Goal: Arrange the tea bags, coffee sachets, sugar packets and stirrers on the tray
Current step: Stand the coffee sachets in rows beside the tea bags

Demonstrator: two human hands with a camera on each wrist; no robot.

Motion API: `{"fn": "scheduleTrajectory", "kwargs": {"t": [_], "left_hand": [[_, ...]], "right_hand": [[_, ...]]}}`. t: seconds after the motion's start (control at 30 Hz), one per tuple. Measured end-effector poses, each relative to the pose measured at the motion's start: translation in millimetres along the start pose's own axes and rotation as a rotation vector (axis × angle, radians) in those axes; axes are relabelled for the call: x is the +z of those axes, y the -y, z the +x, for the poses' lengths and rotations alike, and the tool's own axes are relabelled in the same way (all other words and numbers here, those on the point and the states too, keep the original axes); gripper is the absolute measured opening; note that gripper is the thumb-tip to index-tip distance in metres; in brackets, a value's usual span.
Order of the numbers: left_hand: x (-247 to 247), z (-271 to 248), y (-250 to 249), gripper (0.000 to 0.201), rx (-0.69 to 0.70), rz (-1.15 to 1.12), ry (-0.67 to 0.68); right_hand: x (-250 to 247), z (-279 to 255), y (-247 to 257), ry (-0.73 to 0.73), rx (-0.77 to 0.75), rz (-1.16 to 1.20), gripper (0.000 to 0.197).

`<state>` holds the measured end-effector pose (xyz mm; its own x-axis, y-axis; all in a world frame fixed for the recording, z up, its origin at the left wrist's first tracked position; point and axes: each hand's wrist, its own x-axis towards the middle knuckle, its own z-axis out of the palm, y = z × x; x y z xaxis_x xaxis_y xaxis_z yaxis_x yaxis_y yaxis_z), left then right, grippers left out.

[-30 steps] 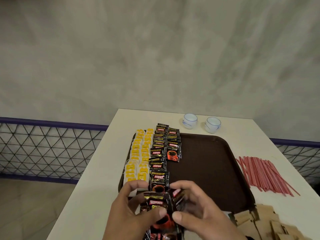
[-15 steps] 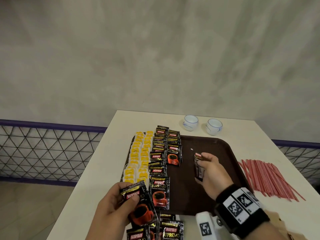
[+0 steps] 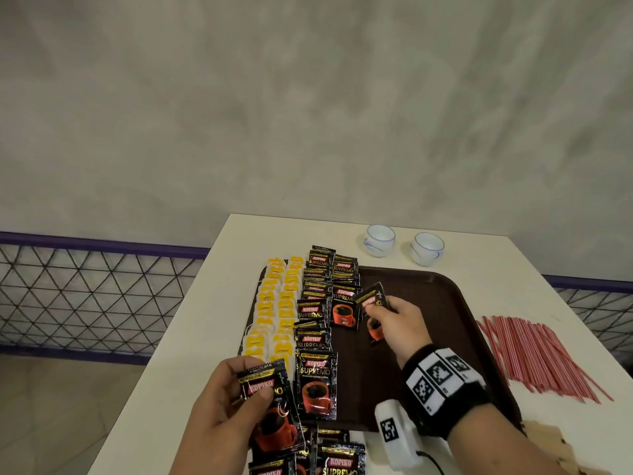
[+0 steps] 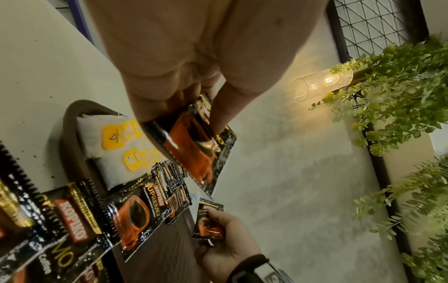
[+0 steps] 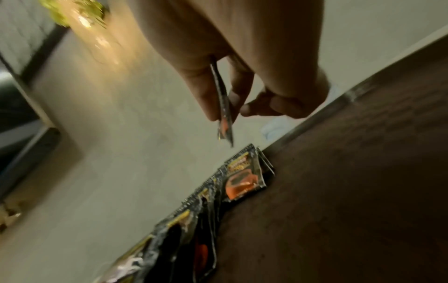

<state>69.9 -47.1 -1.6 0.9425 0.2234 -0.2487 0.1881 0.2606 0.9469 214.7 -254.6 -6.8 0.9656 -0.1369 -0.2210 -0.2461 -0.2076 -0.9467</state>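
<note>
**Coffee sachet held over the tray beside the second row**

The coffee sachet (image 3: pixel 373 311) in the right hand (image 3: pixel 399 323) hangs tilted above the bare brown floor of the tray (image 3: pixel 445 303), just right of the nearest packet in the short second row of sachets (image 3: pixel 344 289). The right forearm reaches forward over the tray's near edge, wrist band (image 3: pixel 442 385) uppermost, palm turned left. From the right wrist view the sachet shows edge-on, pinched between thumb and forefinger, the other fingers curled loosely beside it and clear of the tray.

The left hand (image 3: pixel 226 406) sits near the tray's near left corner, forearm coming up from the lower edge. Its thumb lies across the face of another coffee sachet (image 3: pixel 270 413) while the fingers curl behind it; this packet is lifted above a loose heap of sachets (image 3: pixel 329 457) on the table (image 3: pixel 205 303).

On the tray, two columns of tea bags (image 3: pixel 277 310) with yellow tags line the left edge. Next to them runs a long overlapping column of coffee sachets (image 3: pixel 313 323), then the short second row at the far end.

Off the tray, red stirrers (image 3: pixel 534 354) lie fanned on the table to the right, brown sugar packets (image 3: pixel 555 447) at the near right corner. Two white cups (image 3: pixel 404 243) stand beyond the tray's far rim.
</note>
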Motion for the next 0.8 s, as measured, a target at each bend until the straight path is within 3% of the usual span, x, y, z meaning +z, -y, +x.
{"fn": "scheduleTrajectory", "kwargs": {"t": [0.33, 0.6, 0.8], "left_hand": [[-5.2, 1.4, 0.1, 0.022, 0.013, 0.017, -0.027], [-8.8, -0.2, -0.5, 0.022, 0.02, 0.022, -0.049], [-6.0, -2.6, -2.6, 0.024, 0.031, 0.011, -0.054]], "right_hand": [[23.2, 29.9, 6.1, -0.019, 0.163, 0.018, 0.01], [36.6, 41.8, -0.7, -0.068, 0.195, -0.034, 0.028], [33.6, 36.4, -13.7, -0.058, 0.205, -0.057, 0.017]]}}
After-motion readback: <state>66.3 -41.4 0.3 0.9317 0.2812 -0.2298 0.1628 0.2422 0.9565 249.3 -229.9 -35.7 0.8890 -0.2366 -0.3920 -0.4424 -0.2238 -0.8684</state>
